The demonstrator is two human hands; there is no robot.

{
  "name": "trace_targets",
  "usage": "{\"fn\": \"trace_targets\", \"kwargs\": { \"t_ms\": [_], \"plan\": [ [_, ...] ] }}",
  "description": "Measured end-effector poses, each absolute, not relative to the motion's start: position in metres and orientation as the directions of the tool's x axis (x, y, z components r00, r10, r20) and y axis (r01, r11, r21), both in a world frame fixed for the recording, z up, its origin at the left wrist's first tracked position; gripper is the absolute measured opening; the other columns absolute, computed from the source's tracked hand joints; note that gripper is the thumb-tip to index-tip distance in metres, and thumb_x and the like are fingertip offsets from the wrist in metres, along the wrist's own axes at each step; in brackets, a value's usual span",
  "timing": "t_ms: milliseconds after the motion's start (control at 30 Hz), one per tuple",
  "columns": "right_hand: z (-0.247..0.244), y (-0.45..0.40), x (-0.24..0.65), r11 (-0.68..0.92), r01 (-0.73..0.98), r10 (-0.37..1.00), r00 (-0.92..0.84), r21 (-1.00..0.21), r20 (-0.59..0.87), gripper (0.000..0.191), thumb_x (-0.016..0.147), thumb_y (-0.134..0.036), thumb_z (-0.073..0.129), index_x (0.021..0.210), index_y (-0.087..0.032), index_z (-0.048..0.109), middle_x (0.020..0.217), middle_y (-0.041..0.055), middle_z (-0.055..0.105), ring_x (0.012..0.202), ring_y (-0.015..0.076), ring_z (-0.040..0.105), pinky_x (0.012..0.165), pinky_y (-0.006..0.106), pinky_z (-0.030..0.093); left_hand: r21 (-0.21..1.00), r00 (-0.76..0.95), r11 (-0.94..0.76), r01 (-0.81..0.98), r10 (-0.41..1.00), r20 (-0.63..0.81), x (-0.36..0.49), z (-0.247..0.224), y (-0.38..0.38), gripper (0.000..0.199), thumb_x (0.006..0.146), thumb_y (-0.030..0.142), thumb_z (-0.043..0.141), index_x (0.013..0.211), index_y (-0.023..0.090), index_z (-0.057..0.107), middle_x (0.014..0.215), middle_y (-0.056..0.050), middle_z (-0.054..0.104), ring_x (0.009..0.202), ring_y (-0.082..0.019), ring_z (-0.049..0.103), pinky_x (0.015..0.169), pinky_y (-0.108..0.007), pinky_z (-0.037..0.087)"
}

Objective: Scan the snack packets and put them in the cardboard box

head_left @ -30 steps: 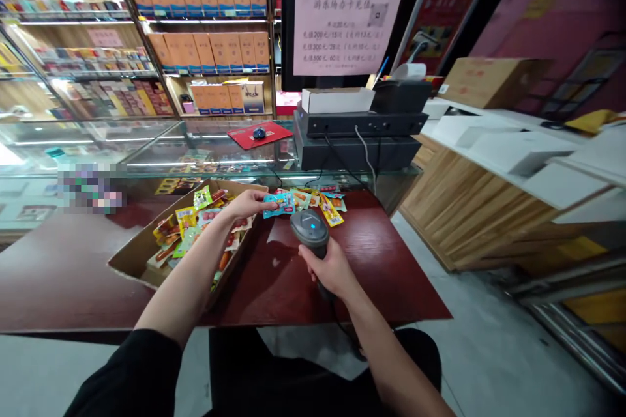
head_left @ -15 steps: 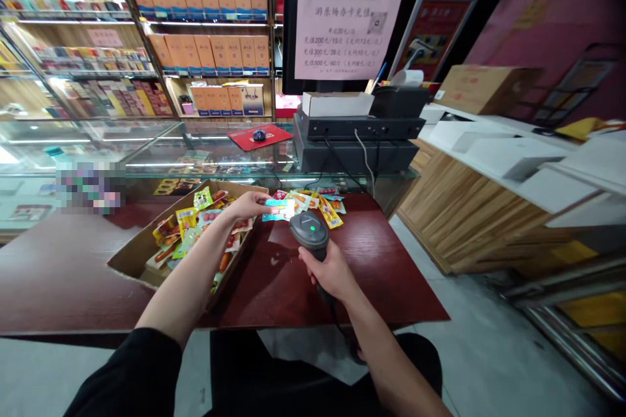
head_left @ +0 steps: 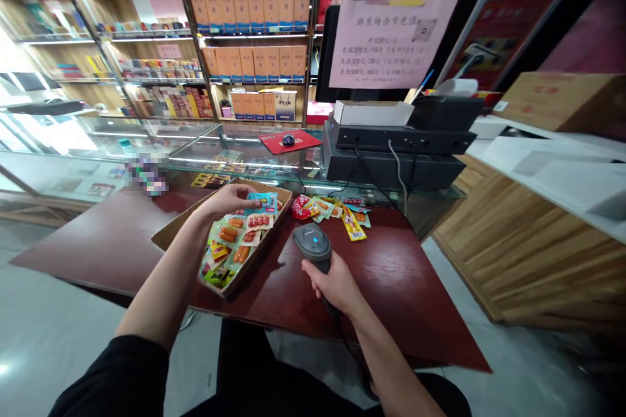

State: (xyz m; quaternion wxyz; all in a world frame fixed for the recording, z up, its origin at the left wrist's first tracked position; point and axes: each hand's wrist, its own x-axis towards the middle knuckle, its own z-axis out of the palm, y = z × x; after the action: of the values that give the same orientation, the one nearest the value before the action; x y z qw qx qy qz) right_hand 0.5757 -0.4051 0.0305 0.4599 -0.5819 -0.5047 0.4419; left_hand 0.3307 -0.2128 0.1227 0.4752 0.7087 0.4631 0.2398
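Note:
My left hand pinches a blue snack packet over the far end of a cardboard box. Inside the box lie several packaged sausages in clear, green and yellow wrappers. My right hand is wrapped round the handle of a black barcode scanner, whose top shows a small blue light. The scanner's head is above the table, right of the box. Beyond it lies a loose pile of snack packets, among them a red packet and a long yellow packet.
The dark red table meets a glass display counter. On the counter are a mouse on a red mat, a black cash drawer and a monitor with a pink notice. A wooden cabinet stands to the right.
My left hand has carried the blue packet left, from in front of the scanner to over the box. The scanner's light went from green to blue. The view has turned left.

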Motion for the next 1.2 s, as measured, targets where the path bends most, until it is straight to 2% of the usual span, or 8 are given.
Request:
{"fn": "trace_targets", "kwargs": {
  "t_ms": [233,433,533,667,767,900,1033,1200],
  "plan": [
    [0.027,-0.402,0.577,-0.017,0.182,0.999,0.048,-0.983,-0.009,0.028,0.083,-0.046,0.065,0.090,-0.020,0.054,0.051,-0.0048,0.057,0.036,0.0120,0.051,0.036,0.023,0.039,0.882,0.379,-0.184,0.434,0.926,0.006,0.297,0.139,-0.223,0.056,0.058,0.049,0.084,0.101,0.017,0.071,0.092,-0.006,0.073,0.079,-0.016,0.067,0.070,-0.028,0.053],
    [0.029,-0.414,0.607,-0.067,0.171,0.985,0.166,-0.983,-0.038,0.028,0.082,-0.044,0.065,0.091,-0.020,0.055,0.050,-0.0053,0.056,0.036,0.0116,0.051,0.036,0.022,0.040,0.839,0.618,-0.327,0.436,0.786,-0.014,0.396,0.121,-0.208,0.050,0.062,0.049,0.080,0.098,0.015,0.071,0.086,-0.006,0.073,0.078,-0.018,0.066,0.072,-0.029,0.052],
    [0.026,-0.425,0.629,-0.081,0.174,0.966,0.256,-0.981,-0.035,0.030,0.083,-0.047,0.064,0.091,-0.019,0.056,0.049,-0.0056,0.055,0.035,0.0119,0.051,0.036,0.022,0.039,0.701,0.720,-0.502,0.506,0.694,-0.023,0.462,0.096,-0.199,0.041,0.066,0.046,0.076,0.093,0.016,0.072,0.080,-0.004,0.073,0.073,-0.018,0.065,0.068,-0.027,0.050],
    [0.016,-0.440,0.656,-0.117,0.229,0.914,0.406,-0.966,-0.015,0.033,0.081,-0.048,0.065,0.093,-0.019,0.057,0.049,-0.0056,0.056,0.035,0.0127,0.052,0.036,0.022,0.040,0.347,0.789,-0.731,0.587,0.613,-0.045,0.538,0.064,-0.197,0.029,0.071,0.033,0.073,0.096,0.020,0.074,0.092,-0.006,0.074,0.083,-0.021,0.067,0.076,-0.028,0.049],
    [0.008,-0.449,0.673,-0.184,0.275,0.864,0.502,-0.944,-0.022,0.033,0.080,-0.046,0.065,0.096,-0.018,0.059,0.049,-0.0046,0.058,0.035,0.0135,0.053,0.036,0.022,0.041,0.134,0.826,-0.815,0.563,0.559,-0.068,0.577,0.047,-0.202,0.031,0.076,0.029,0.068,0.105,0.020,0.073,0.102,-0.010,0.072,0.093,-0.026,0.067,0.080,-0.031,0.049],
    [-0.002,-0.459,0.693,-0.241,0.266,0.833,0.551,-0.933,-0.058,0.030,0.081,-0.044,0.064,0.095,-0.017,0.058,0.049,-0.0043,0.058,0.035,0.0133,0.054,0.035,0.021,0.040,-0.065,0.907,-0.905,0.421,0.419,0.048,0.610,0.031,-0.205,0.042,0.083,0.019,0.059,0.125,0.019,0.064,0.123,-0.015,0.064,0.113,-0.028,0.059,0.091,-0.034,0.046],
    [-0.010,-0.468,0.703,-0.254,0.207,0.835,0.540,-0.945,-0.106,0.031,0.082,-0.045,0.062,0.091,-0.016,0.057,0.048,-0.0051,0.056,0.035,0.0127,0.053,0.035,0.020,0.039,-0.141,0.967,-0.957,0.253,0.246,0.067,0.626,0.018,-0.197,0.033,0.087,0.019,0.057,0.117,0.021,0.068,0.134,-0.014,0.057,0.132,-0.029,0.044,0.104,-0.040,0.038],
    [-0.007,-0.478,0.693,-0.218,0.070,0.857,0.491,-0.973,-0.157,0.031,0.080,-0.046,0.063,0.086,-0.017,0.056,0.047,-0.0066,0.054,0.034,0.0105,0.049,0.035,0.020,0.038,-0.056,0.990,-0.993,0.104,0.098,0.104,0.615,0.015,-0.194,0.022,0.086,0.019,0.058,0.106,0.019,0.068,0.124,-0.012,0.064,0.137,-0.026,0.039,0.114,-0.044,0.024]
  ]
}}
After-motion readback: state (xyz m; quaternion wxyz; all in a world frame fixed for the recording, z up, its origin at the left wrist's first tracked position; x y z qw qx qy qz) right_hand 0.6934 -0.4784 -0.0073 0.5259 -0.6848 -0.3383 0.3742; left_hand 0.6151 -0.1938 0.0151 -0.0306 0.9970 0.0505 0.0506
